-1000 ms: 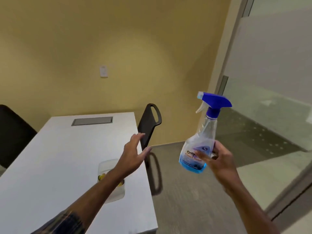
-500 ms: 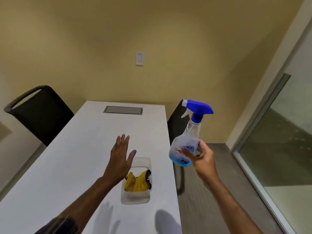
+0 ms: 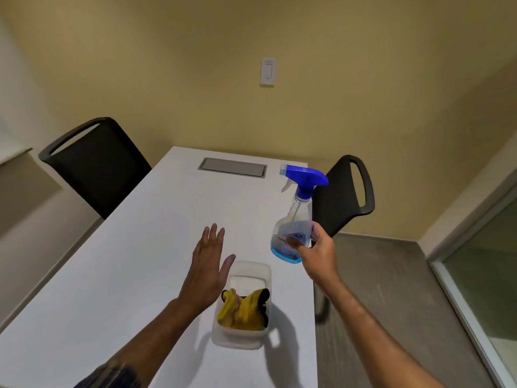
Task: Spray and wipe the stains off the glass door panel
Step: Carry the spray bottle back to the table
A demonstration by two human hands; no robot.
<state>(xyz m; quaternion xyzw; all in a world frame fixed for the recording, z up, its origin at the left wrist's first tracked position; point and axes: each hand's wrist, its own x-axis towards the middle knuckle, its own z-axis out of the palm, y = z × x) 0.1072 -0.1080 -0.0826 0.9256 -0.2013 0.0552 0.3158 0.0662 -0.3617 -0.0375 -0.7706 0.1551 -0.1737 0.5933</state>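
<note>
Two hands are up over the white table, and only one of them has anything in it. The right hand is closed around the lower body of the spray bottle, thumb across the label, and holds it upright in the air above the table's right edge, the blue trigger head pointing left. The left hand hangs flat and spread, fingers straight, gripping nothing, just to the left of a clear plastic tub that sits on the table. In that tub lies a crumpled yellow cloth with dark trim. The glass door panel shows only as a strip at the far right, well apart from both hands. The bottle looks light, with only a shallow pool of blue liquid at the bottom, and its plastic is smooth, so I reckon a grip higher up at the neck, with a finger on the trigger, would suit spraying better than this low hold. The cloth looks soft and limp; I'd pinch it by a bunched fold and lift it straight out, and the light tub may shift with it.
</note>
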